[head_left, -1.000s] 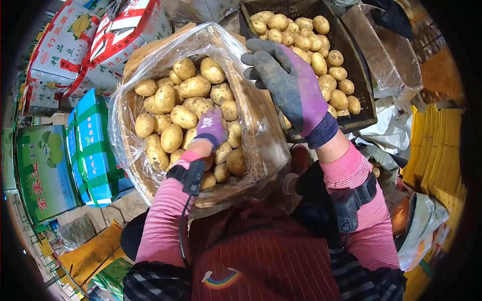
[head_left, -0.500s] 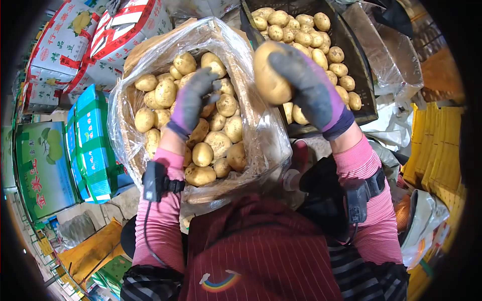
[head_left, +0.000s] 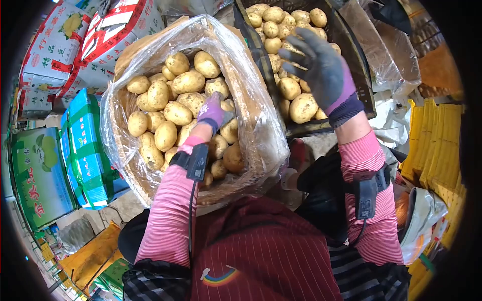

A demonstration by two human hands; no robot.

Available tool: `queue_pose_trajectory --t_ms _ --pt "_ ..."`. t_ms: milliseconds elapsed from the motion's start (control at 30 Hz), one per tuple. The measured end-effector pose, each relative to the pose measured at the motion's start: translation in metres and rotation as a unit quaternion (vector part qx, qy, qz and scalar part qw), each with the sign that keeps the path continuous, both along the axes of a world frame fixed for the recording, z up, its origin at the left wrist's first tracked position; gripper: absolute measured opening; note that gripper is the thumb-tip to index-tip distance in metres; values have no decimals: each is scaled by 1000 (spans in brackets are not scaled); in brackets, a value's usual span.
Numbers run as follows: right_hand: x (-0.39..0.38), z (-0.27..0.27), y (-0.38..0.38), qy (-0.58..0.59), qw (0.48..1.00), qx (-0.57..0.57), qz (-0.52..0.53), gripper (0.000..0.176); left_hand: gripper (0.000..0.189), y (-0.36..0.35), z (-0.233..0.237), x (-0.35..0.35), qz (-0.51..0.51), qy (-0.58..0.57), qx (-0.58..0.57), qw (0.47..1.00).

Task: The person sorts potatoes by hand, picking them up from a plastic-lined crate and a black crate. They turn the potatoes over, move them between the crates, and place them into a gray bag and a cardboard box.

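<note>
Potatoes (head_left: 176,113) fill a cardboard box lined with clear plastic (head_left: 253,108). My left hand (head_left: 215,113), in a purple and grey glove, reaches down among them at the right side of the box; its fingers are mostly hidden. Over a dark crate (head_left: 351,62) of more potatoes (head_left: 303,108), my right hand (head_left: 324,67), gloved alike, is raised with its fingers spread and nothing in it.
Red-and-white cartons (head_left: 52,45) stand at the upper left, with a blue box (head_left: 88,145) and a green box (head_left: 40,173) below. At the right are a plastic-lined box (head_left: 386,55) and stacked yellow crates (head_left: 434,143).
The large potato has left my right hand, which has opened and moved slightly up and right. My left hand has moved right and down, deeper among the potatoes.
</note>
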State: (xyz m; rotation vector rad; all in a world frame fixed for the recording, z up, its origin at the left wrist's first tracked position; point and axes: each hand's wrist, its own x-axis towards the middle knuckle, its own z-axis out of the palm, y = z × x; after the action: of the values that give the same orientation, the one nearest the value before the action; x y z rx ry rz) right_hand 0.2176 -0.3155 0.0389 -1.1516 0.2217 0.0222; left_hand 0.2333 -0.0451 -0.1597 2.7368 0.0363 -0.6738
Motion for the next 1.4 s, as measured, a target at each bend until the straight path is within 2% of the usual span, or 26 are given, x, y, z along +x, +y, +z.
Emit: queue_pose_trajectory --t_ms 67,100,133,200,267,300,400,433,533,600,667,700,733,767,800,867,900,967,1000,1033,1067,1133,1200,1267,1333,1400 --pt "-3 6 14 -4 996 -61 59 45 86 24 -7 -11 70 18 -237 969" --pt "-4 7 18 -12 988 -125 92 46 73 22 27 -21 191 101 -331 919" --pt "-6 7 22 -18 974 -188 125 47 62 29 23 -29 286 107 -479 823" --pt "-20 4 35 -71 934 -312 161 57 57 42 73 -41 303 188 -579 733" --pt "-30 -3 42 -64 888 -381 252 63 57 45 102 -55 309 185 -612 704" --pt "-35 -5 48 -45 871 -393 290 62 59 46 114 -60 309 189 -646 672" --pt "-47 -18 61 -110 862 -372 326 94 54 45 150 -69 220 248 -685 648" --pt "-48 -14 62 -110 863 -371 326 94 53 36 168 -74 205 228 -660 686" --pt "-45 -4 55 -48 888 -297 349 97 54 23 182 -84 171 184 -645 721" --pt "-44 9 45 -51 926 -250 277 87 53 23 186 -83 161 189 -701 668" --pt "-33 15 29 -20 944 -269 193 79 57 33 172 -83 141 135 -637 746" --pt "-16 0 14 -5 935 -323 144 76 60 34 166 -85 116 147 -537 823" --pt "-6 -4 -5 -30 887 -449 97 75 64 35 157 -89 88 156 -428 886" --pt "4 -18 -19 -69 787 -612 25 71 71 45 123 -97 -6 142 -439 887" --pt "1 -8 -24 -6 735 -678 1 66 75 37 125 -108 -67 176 -324 927" --pt "13 -34 -47 -56 659 -747 -65 64 81 27 105 -116 -181 207 -280 920" --pt "11 -30 -42 -56 659 -748 -64 64 81 25 88 -120 -181 208 -281 919" --pt "5 -22 -28 -149 700 -696 -64 63 75 21 61 -126 -236 36 -204 949" --pt "0 -11 -17 -147 700 -696 -65 63 75 14 81 -123 -238 37 -205 949" --pt "-5 1 -5 -112 740 -663 0 62 75 10 103 -117 -162 109 -204 959" --pt "-10 9 4 -77 776 -623 65 60 76 6 119 -113 -83 178 -199 960" --pt "-14 8 12 -132 830 -528 124 56 65 43 82 -113 57 204 -377 901" --pt "-13 -5 22 -194 810 -533 146 58 59 54 115 -115 129 222 -435 863" --pt "-25 -7 33 -193 821 -490 221 58 61 61 131 -126 174 192 -604 753" --pt "-38 4 46 -146 805 -462 343 57 68 69 143 -130 170 172 -626 741" --pt "-49 -1 58 -135 780 -445 419 70 72 68 164 -135 122 100 -692 705"
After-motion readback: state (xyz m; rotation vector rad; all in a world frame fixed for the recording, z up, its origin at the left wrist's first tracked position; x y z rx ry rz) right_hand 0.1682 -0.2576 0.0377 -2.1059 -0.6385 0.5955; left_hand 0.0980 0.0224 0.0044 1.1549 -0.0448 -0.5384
